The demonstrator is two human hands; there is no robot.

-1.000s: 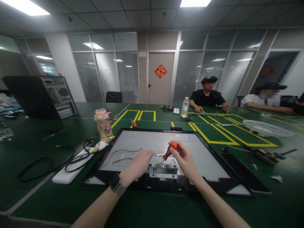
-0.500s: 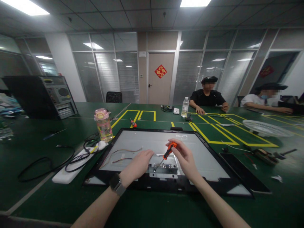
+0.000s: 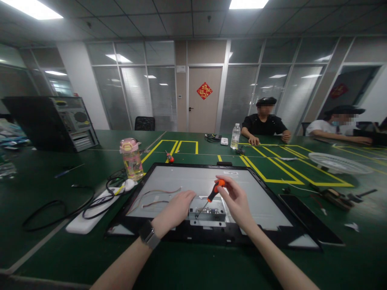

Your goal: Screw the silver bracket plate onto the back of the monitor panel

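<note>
Thin reddish wires are trailing over the flat grey, black-framed panel, risking a snag if the left hand, whose grip I cannot tell, slides from beside the silver metal bracket at the panel's near side. An orange-and-black screwdriver is slanting to the bracket's left end, the right hand pinching its handle; that tilt is inviting a slip and a scratch.
</note>
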